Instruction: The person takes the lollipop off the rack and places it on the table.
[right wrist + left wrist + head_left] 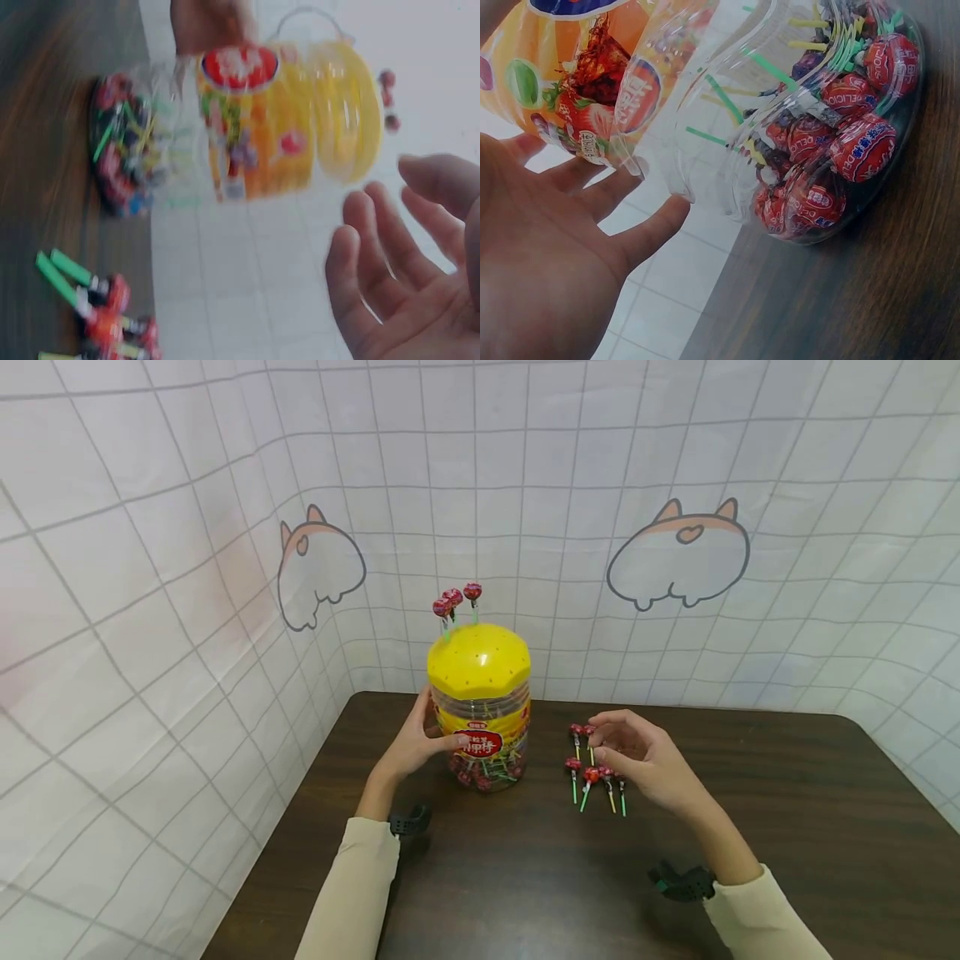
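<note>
A clear plastic candy jar with a yellow domed lid stands on the table, lollipops piled at its bottom. Several small holes dot the lid, and three red-wrapped lollipops stand upright in it at the left. My left hand holds the jar's left side, thumb across the front label and fingers round the far side. Just right of the jar, several loose lollipops lie in two rough rows. Over their right side hovers my right hand, its fingers loosely bent and holding nothing.
The dark wooden table reaches back to a white grid-patterned cloth that hangs behind it and at the sides. Black bands with small devices sit on both wrists.
</note>
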### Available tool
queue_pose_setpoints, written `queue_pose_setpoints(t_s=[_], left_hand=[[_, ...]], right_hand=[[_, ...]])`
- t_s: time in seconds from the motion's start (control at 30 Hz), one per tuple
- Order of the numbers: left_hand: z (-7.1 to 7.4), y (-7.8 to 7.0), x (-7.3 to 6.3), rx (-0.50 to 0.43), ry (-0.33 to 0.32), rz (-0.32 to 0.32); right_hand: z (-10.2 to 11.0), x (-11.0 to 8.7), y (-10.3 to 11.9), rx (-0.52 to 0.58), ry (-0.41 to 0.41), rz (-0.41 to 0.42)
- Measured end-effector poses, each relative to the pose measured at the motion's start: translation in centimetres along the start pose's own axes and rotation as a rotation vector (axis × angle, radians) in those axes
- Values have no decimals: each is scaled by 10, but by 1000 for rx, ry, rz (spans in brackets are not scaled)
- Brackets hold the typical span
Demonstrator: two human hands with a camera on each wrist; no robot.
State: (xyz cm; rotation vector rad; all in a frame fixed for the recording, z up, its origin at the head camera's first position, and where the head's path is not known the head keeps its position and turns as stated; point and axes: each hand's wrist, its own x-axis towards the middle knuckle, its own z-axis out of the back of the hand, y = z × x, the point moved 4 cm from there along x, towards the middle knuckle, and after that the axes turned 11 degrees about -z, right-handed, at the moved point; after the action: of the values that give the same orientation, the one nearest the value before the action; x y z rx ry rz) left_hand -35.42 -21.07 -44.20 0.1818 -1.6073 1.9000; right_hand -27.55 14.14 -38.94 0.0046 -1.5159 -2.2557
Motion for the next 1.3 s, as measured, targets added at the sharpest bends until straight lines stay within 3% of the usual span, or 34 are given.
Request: queue_pose_setpoints(t_s=[0.3,0.67,1.0,1.3], left_hand=[[-1,0,0,5,-10,0],[-1,-3,-2,-3,-3,7],[-3,2,-1,0,7,-8],[-2,2,0,14,-1,-5]], right_hand=[[-30,36,40,-33,12,44],[-43,110,99,-54,-79,89],[-43,162,109,-72,-157,16],[-51,190,118,-96,-167,-40]])
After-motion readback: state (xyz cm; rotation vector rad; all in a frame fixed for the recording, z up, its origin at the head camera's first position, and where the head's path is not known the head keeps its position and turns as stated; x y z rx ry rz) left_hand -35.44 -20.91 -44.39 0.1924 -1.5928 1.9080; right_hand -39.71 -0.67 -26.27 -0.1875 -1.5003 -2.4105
